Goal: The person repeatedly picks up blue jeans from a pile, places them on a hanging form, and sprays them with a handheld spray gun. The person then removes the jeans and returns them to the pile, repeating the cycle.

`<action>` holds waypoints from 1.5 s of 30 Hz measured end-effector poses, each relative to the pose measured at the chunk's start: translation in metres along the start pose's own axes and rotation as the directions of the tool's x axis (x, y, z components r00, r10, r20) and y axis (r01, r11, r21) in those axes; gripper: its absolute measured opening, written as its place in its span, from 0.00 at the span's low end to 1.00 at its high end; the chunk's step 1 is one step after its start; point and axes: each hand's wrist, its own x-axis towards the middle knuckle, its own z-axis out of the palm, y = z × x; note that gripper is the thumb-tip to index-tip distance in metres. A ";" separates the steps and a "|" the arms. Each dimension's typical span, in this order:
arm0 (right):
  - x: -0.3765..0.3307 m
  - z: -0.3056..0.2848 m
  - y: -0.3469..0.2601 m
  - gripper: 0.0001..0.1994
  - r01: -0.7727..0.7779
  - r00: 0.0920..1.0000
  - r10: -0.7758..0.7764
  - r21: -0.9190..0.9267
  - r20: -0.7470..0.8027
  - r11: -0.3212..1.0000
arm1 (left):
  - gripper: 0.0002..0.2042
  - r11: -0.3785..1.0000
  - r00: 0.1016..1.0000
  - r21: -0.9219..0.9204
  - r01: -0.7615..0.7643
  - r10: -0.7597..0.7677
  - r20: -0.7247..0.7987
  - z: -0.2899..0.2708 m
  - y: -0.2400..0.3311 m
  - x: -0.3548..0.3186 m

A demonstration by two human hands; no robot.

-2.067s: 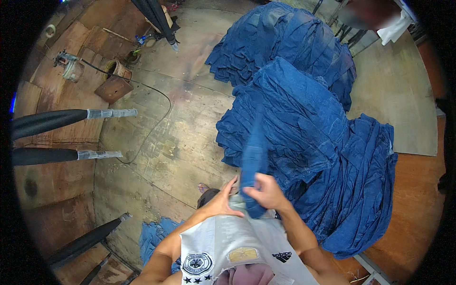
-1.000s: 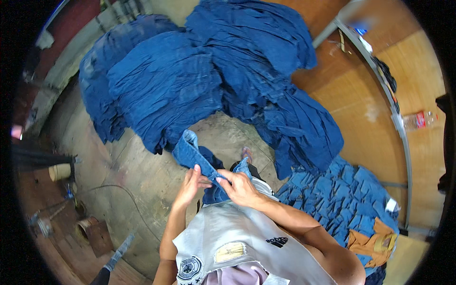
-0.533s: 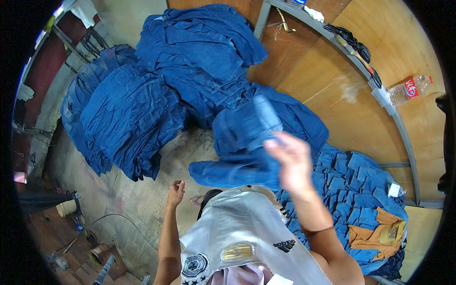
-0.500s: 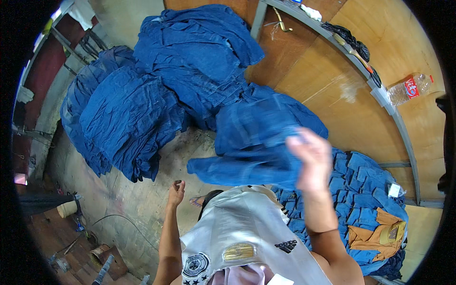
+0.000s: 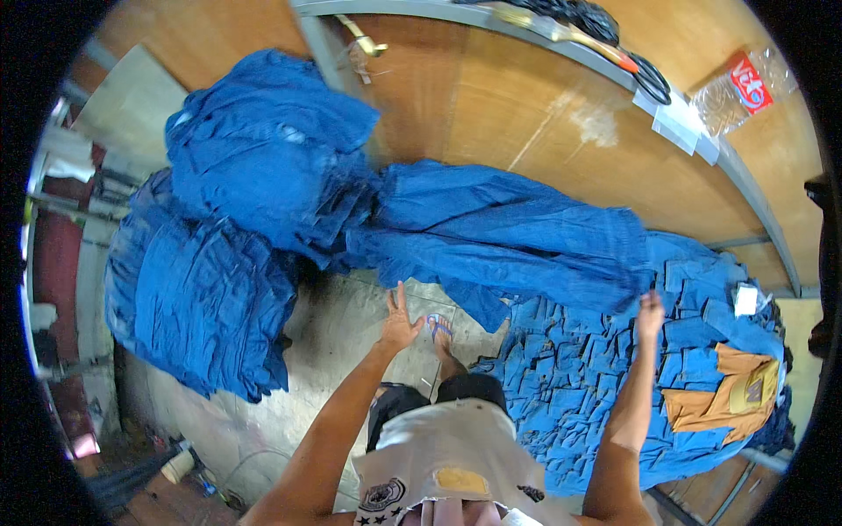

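Note:
A pair of blue jeans (image 5: 517, 250) lies stretched lengthwise in front of me, from the stacked denim on the left to the denim pile on the right. My right hand (image 5: 651, 316) is closed at the right end of the jeans, pinching their edge. Fingers spread, my left hand (image 5: 401, 326) hovers over the floor just below the jeans, holding nothing. Under and beside my right forearm spreads a broad pile of folded blue denim pieces (image 5: 561, 386). An orange-brown cloth (image 5: 732, 394) rests on that pile's right side, near a small white label (image 5: 745, 300).
Two tall denim stacks, one farther (image 5: 263, 131) and one nearer (image 5: 206, 302), stand at the left. A wooden wall (image 5: 526, 114) with a grey metal rail closes the far side. On the rail lie scissors (image 5: 651, 81), a brush (image 5: 570, 37) and a clear plastic bottle (image 5: 741, 92).
The jeans, bunched and blurred before, are now drawn out long. My right hand has moved right and farther away; my left hand has come forward and opened. The view has shifted.

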 end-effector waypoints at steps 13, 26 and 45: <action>-0.171 0.304 0.030 0.27 -0.750 0.501 0.369 0.180 0.783 0.636 | 0.45 -0.211 0.751 -0.896 0.392 -0.490 0.443 0.147 -0.116 0.212; 0.051 0.415 0.060 0.38 -0.693 0.711 0.598 0.221 0.371 0.686 | 0.13 -0.247 0.468 -0.848 0.470 -0.745 0.476 0.235 -0.180 0.256; 0.184 0.357 -0.070 0.28 -0.140 0.976 0.052 0.422 0.213 0.896 | 0.42 0.955 0.562 -0.135 -0.263 0.038 -0.826 0.002 0.085 0.331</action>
